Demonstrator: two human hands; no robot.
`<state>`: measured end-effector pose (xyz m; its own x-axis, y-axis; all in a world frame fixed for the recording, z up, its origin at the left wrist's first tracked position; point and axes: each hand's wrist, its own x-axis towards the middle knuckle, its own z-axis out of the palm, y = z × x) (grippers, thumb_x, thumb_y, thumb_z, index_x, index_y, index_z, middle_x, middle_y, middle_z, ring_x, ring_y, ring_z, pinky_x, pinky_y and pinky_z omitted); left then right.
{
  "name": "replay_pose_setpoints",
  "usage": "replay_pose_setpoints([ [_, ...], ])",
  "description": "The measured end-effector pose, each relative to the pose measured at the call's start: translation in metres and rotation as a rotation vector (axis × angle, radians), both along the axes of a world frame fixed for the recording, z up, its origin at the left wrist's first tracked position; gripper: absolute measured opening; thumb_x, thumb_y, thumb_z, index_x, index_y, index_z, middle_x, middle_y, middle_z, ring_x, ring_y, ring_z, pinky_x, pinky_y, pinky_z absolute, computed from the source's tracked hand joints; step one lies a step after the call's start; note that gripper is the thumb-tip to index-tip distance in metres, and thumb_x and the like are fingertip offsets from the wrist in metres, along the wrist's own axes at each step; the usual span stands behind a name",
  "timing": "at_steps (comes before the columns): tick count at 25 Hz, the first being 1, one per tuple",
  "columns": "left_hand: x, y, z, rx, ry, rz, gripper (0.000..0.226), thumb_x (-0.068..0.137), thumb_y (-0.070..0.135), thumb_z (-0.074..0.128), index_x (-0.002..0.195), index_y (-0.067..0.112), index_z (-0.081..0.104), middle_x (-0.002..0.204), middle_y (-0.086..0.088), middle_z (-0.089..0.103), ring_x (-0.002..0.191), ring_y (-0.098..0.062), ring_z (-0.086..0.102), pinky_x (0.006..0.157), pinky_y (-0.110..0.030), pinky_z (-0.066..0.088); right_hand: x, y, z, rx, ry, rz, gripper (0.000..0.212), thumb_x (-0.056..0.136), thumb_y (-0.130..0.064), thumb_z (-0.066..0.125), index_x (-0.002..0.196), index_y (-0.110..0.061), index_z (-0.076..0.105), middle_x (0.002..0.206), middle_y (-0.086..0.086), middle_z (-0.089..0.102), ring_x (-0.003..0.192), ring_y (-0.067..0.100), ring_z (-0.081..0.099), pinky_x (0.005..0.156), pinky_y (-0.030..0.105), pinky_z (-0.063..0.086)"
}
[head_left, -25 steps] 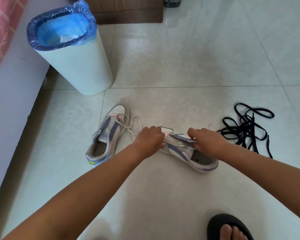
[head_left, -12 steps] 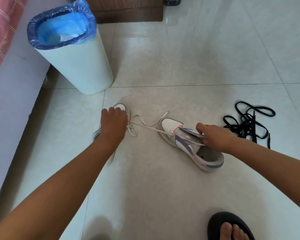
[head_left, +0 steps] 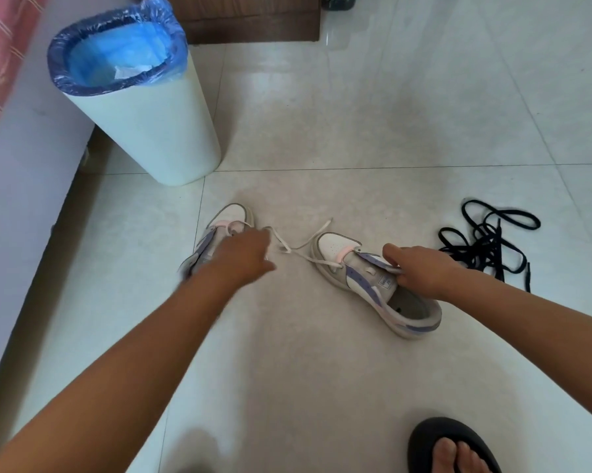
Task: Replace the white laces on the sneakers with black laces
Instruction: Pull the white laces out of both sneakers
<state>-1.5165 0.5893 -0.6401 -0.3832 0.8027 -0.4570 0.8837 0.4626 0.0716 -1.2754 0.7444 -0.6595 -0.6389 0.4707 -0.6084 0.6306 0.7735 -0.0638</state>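
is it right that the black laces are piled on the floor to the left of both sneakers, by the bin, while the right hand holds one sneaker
Not quite. The head view shows the black laces piled on the floor to the right of both sneakers, far from the bin. The rest holds: the right hand grips the right sneaker.
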Motion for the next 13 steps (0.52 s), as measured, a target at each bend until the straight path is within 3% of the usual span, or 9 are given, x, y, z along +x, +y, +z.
replay_pose_setpoints([
  [5, 0.066, 0.028, -0.037, 0.128, 0.018, -0.321, 0.035, 0.097, 0.028, 0.044, 0.126, 0.01, 0.043, 0.126, -0.01, 0.047, 0.114, -0.028, 0.05, 0.085, -0.037, 0.04, -0.001, -0.002, -0.001, 0.033, -0.003, 0.032, 0.016, 0.092, -0.017, 0.043, 0.092, -0.02, 0.028, 0.085, 0.0, 0.046, 0.078, 0.024, 0.045, 0.058, 0.032, 0.035],
  [9, 0.076, 0.042, -0.058, 0.087, 0.075, -0.42, 0.027, 0.098, 0.015, 0.039, 0.125, 0.01, 0.044, 0.123, -0.009, 0.048, 0.112, -0.029, 0.049, 0.076, -0.035, 0.035, 0.001, -0.001, -0.005, 0.038, 0.022, 0.028, 0.016, 0.091, -0.017, 0.043, 0.092, -0.021, 0.028, 0.08, -0.001, 0.043, 0.076, 0.024, 0.043, 0.051, 0.03, 0.028],
  [13, 0.047, 0.038, -0.054, 0.093, 0.183, -0.365, 0.035, 0.094, 0.007, 0.04, 0.128, 0.014, 0.043, 0.126, -0.006, 0.051, 0.117, -0.028, 0.049, 0.088, -0.036, 0.038, 0.006, 0.001, -0.006, -0.009, 0.016, 0.026, 0.019, 0.09, -0.021, 0.047, 0.092, -0.022, 0.028, 0.08, -0.004, 0.043, 0.078, 0.022, 0.044, 0.059, 0.032, 0.035],
])
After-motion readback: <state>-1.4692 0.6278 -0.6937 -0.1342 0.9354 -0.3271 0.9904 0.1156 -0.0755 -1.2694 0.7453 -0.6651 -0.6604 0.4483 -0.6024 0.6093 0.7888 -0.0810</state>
